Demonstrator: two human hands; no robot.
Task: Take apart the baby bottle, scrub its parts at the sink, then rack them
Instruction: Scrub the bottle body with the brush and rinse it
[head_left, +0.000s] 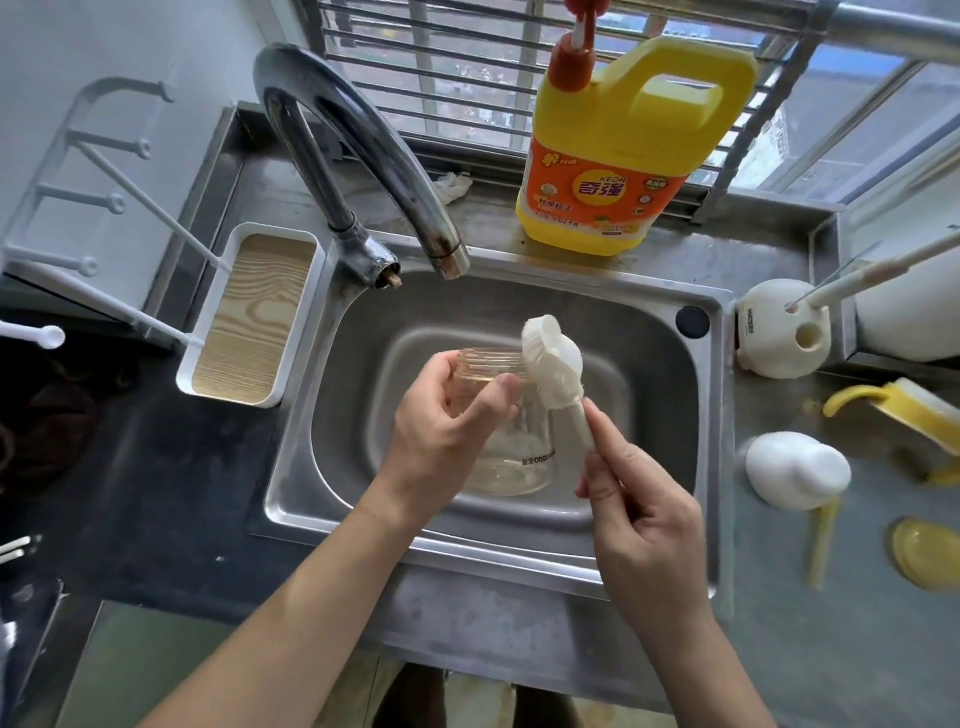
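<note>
My left hand (447, 431) grips the clear glass bottle body (511, 457) near its threaded neck, holding it over the steel sink (649, 322) with the open mouth pointing away from me. My right hand (639, 509) holds the handle of a white bottle brush (550, 364), whose head rests just at the rim of the bottle's mouth. On the counter to the right lie a white domed cap (795, 467), a yellow collar with handles (904, 410), a yellow straw (823, 540) and a yellow disc (924, 558).
A curved chrome faucet (363, 156) arches over the sink's back left. A yellow detergent jug (618, 156) stands on the back ledge. A white drying rack (244, 322) with pegs and a wood-grain tray sits left. A white brush holder (779, 332) stands right.
</note>
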